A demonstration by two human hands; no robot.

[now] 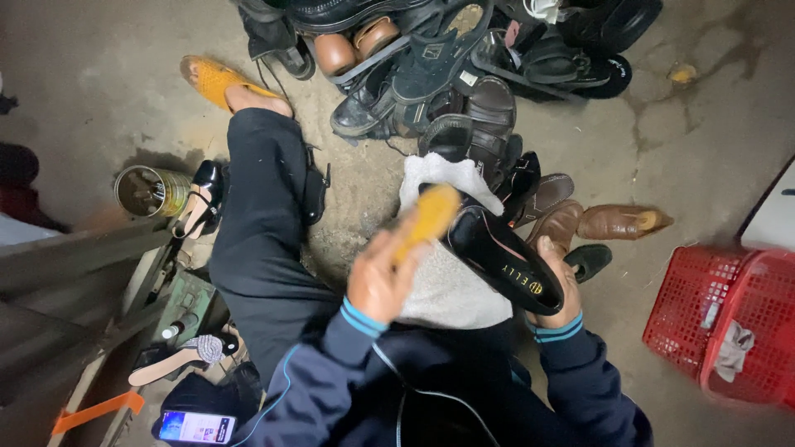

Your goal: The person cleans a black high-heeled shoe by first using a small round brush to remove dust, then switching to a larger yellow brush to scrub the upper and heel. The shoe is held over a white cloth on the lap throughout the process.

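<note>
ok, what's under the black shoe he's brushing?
A white cloth lies under the black shoe, spread over the lap. The right hand supports the shoe's heel end from below; its fingers there are mostly hidden. The left hand holds a brush above.

A heap of shoes point(447, 74) crowds ahead; bare floor point(704, 141) lies open beyond the red basket point(729, 323).
</note>
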